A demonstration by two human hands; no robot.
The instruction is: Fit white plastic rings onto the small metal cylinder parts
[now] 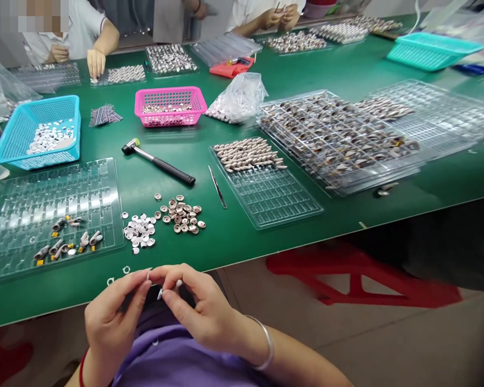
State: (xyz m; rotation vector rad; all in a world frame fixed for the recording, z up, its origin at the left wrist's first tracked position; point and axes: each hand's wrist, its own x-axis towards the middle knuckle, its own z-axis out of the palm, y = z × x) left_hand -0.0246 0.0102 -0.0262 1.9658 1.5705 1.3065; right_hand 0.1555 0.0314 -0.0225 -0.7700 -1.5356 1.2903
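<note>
My left hand (113, 314) is closed in a pinch at the table's front edge, with a small pale piece at its fingertips, mostly hidden. Beside it my right hand (204, 309) pinches a small white part (160, 294) between thumb and fingers; its kind is unclear. A second pale rounded end (179, 283) shows between the right fingers. Just beyond my hands lie two white rings (126, 270), a pile of white discs (140, 231) and a heap of small metallic cups (181, 215). To the left, a clear tray (64, 183) bears several earpiece-like parts (58, 247) with yellow tabs.
A hammer (161, 161) and tweezers (217, 187) lie mid-table. Right of them are a part-filled tray (282, 201) and stacked full trays (334, 140). Blue (70, 148) and pink (141, 99) baskets and a plastic bag (246, 94) stand behind. Co-workers' hands (95, 62) work opposite.
</note>
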